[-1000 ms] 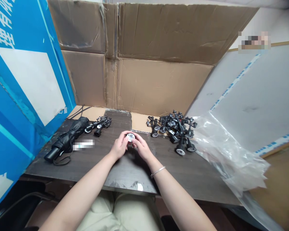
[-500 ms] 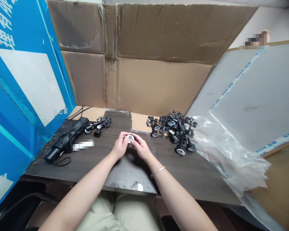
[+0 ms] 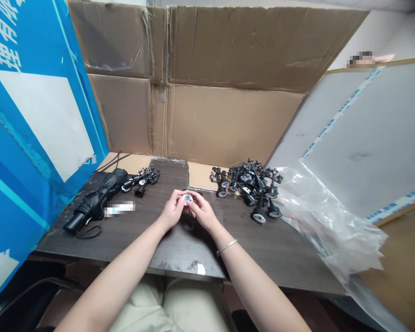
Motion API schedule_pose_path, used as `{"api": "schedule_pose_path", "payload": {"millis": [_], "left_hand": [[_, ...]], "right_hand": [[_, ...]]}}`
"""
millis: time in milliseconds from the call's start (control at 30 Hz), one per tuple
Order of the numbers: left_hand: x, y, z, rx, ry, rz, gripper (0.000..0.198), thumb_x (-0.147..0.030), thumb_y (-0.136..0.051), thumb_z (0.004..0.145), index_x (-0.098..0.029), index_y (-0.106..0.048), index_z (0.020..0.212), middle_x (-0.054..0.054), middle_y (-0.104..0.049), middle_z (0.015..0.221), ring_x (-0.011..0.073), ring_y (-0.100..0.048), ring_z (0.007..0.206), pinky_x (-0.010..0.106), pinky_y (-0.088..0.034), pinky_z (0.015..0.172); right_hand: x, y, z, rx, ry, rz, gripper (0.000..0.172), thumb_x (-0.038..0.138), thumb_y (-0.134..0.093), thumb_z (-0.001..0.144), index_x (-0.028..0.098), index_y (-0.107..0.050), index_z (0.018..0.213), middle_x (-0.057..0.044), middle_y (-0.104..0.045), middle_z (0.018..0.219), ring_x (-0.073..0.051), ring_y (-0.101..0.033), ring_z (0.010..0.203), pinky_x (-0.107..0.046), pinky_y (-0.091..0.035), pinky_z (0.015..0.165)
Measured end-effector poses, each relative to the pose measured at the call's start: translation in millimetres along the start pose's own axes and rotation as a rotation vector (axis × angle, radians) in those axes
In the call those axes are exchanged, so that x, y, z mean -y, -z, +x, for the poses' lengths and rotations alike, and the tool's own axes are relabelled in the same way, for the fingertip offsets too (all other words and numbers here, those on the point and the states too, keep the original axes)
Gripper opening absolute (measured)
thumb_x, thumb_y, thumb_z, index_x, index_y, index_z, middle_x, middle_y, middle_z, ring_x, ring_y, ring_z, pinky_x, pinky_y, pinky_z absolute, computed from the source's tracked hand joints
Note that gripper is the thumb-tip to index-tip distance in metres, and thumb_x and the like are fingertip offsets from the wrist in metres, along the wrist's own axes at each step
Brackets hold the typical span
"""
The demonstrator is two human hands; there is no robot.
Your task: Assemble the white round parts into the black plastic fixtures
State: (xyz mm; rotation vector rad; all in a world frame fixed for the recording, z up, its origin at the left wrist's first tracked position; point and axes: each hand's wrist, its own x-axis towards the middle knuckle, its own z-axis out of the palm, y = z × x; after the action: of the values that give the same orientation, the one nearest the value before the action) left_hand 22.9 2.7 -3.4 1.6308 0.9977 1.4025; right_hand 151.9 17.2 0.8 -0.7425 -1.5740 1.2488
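Note:
Close together over the middle of the table, my left hand (image 3: 173, 210) and my right hand (image 3: 202, 211) both grip one small black miniature lamp post. Its round base (image 3: 187, 199) has a pale underside turned up towards me, with the thumbs against it. Most of its dark body is hidden behind my fingers. To the right lies a heap of similar black miniature lamp posts (image 3: 259, 184), several with pale round undersides showing. A smaller group of them (image 3: 143, 181) rests at the back left.
A folded black umbrella (image 3: 98, 198) lies on the left of the dark table (image 3: 141, 249), near a blurred white strip (image 3: 119, 209). Cardboard (image 3: 235, 120) stands behind. Clear plastic sheeting (image 3: 339, 235) hangs over the right edge. A blurred person (image 3: 363, 60) shows beyond the partition.
The lamp post has turned slightly in my fingers, and dark parts of it now show above and below my right fingers. My arms stay nearly still. The blurred person beyond has shifted.

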Motion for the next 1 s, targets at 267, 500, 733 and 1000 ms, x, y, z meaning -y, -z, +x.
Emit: {"api": "schedule_pose_path", "payload": {"millis": [267, 500, 733, 1000], "left_hand": [[-0.3, 1.1, 0.3, 0.011, 0.006, 0.010, 0.026, -0.038, -0.041, 0.084, -0.018, -0.047, 0.098, 0.002, -0.061, 0.082, 0.0131, -0.060, 0.074, 0.027, -0.048, 0.069], [1.9, 1.3, 0.8, 0.026, -0.046, 0.078, 0.024, -0.037, -0.040, 0.085, -0.018, -0.046, 0.097, 0.000, -0.060, 0.076, 0.0121, -0.059, 0.071, 0.027, -0.046, 0.069], [1.2, -0.9, 2.6, 0.029, -0.066, 0.048, 0.027, -0.045, -0.041, 0.084, -0.019, -0.044, 0.091, 0.000, -0.058, 0.074, 0.0114, -0.058, 0.066, 0.026, -0.046, 0.066], [4.9, -1.8, 3.7, -0.004, -0.025, 0.050, 0.027, -0.044, -0.042, 0.083, -0.018, -0.045, 0.092, 0.000, -0.058, 0.076, 0.0112, -0.057, 0.069, 0.026, -0.047, 0.068]], "right_hand": [[5.9, 1.7, 0.6, 0.032, -0.033, 0.015, 0.036, 0.035, -0.058, 0.071, 0.019, -0.051, 0.103, 0.003, -0.051, 0.065, -0.007, -0.039, 0.048, -0.022, -0.033, 0.045], [3.5, 3.8, 1.2, 0.027, -0.062, -0.010, 0.035, 0.032, -0.057, 0.070, 0.018, -0.051, 0.102, 0.004, -0.049, 0.060, -0.007, -0.039, 0.044, -0.021, -0.034, 0.043], [1.1, 4.5, 1.4, 0.005, -0.045, -0.062, 0.035, 0.032, -0.057, 0.070, 0.018, -0.052, 0.102, 0.004, -0.050, 0.058, -0.008, -0.040, 0.043, -0.022, -0.035, 0.043], [-0.1, 4.9, 1.6, 0.001, -0.033, -0.068, 0.033, 0.033, -0.056, 0.072, 0.019, -0.052, 0.102, 0.005, -0.050, 0.058, -0.006, -0.039, 0.041, -0.021, -0.034, 0.040]]}}
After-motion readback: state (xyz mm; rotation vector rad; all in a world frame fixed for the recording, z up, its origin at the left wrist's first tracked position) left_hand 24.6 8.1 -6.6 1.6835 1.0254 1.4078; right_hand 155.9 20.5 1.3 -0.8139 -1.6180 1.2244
